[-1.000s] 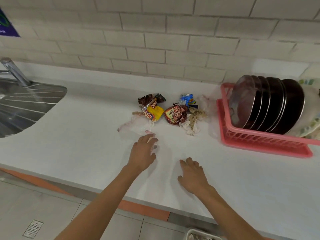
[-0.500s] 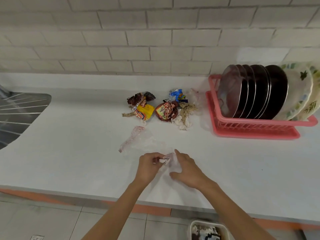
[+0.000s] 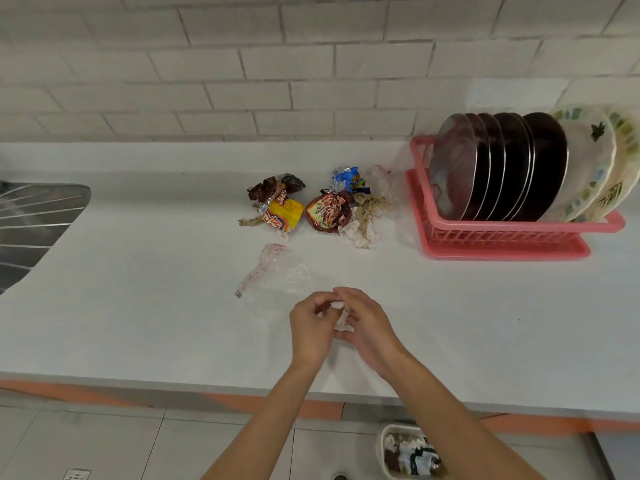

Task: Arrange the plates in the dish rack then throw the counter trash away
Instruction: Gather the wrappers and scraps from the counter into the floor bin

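Plastic is now in hand. One second earlier both hands lay flat and apart on the white laminate counter (image 3: 138, 306). They have since closed on each other, and the near end of the crumpled clear plastic film with a red-printed edge (image 3: 273, 275) is bunched between them. The left hand (image 3: 310, 332) and right hand (image 3: 372, 336) meet over the counter's near half, fingers (image 3: 349, 294) curled, tips together and pinched on the film's wadded end. The rest of the film trails flat toward eleven o'clock. Judged from this, the trash step has begun: the dark round plates (image 3: 502, 168) and floral plates (image 3: 595, 161) already stand upright in the pink plastic dish rack (image 3: 502, 233) at two o'clock. The heap of coloured snack wrappers and soiled tissue (image 3: 325, 209) waits untouched at twelve o'clock. A small white waste bin (image 3: 408, 452) sits on the floor at five o'clock
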A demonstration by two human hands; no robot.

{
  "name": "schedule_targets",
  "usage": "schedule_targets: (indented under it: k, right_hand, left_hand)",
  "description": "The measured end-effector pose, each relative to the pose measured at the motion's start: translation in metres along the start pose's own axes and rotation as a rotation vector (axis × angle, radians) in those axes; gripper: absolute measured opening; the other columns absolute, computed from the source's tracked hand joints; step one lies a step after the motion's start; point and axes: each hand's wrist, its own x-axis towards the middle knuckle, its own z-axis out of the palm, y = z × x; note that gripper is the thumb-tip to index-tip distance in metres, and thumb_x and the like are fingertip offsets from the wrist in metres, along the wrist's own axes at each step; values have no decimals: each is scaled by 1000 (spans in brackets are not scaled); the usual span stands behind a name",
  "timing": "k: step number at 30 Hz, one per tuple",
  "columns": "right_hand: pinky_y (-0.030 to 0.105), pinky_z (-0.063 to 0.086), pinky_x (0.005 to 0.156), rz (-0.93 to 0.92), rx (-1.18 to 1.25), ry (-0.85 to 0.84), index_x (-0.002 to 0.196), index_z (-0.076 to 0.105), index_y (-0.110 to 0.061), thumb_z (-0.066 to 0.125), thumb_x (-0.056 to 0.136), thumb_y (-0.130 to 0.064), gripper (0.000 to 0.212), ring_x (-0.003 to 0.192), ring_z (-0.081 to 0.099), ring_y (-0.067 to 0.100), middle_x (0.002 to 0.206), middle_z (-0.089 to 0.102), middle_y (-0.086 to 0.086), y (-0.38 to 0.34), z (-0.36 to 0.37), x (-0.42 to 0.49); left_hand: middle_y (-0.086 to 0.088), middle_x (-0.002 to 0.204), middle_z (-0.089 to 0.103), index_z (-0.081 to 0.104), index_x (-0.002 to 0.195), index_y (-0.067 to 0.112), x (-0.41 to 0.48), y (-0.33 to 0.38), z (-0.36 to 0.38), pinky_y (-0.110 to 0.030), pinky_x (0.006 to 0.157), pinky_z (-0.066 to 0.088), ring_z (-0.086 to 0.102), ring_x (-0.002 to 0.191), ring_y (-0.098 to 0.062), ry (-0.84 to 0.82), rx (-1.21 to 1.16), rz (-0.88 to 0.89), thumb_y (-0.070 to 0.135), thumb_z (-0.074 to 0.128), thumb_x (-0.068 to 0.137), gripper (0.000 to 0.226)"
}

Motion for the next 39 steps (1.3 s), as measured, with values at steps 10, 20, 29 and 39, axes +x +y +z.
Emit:
schedule_targets:
  k: [10,20,29,39]
  right_hand:
    - [25,41,50,192,343,350,73,53,-10,50,101,-24,32,46,45,13,58,48,2,4,-13,15]
    - [24,13,42,331,-222,207,55,21,-23,60,88,-56,61,48,14,15,53,20,-4,-4,-29,16]
    - [24,17,44,314,-382,173,52,27,-23,53,97,-41,55,46,19,15,52,27,-3,5,-42,12]
    - [23,18,45,278,-469,144,64,43,-16,46,100,-28,39,47,21,15,53,31,-1,5,-46,6]
  left_hand:
    - [17,136,46,70,110,33,-19,-24,2,-22,105,33,35,129,-3,-158,523,483,37,48,92,28]
    - [-2,163,0,27,149,40,81,-40,-72,-59,116,8,-5,149,-32,-218,1185,234,83,51,68,95]
    - [-1,103,64,64,105,15,67,-75,-62,-35,81,44,59,94,-29,-83,904,398,11,48,81,29]
    - [-8,83,69,67,73,12,39,-45,-51,-30,66,51,64,73,-20,21,197,-38,-1,42,81,29]
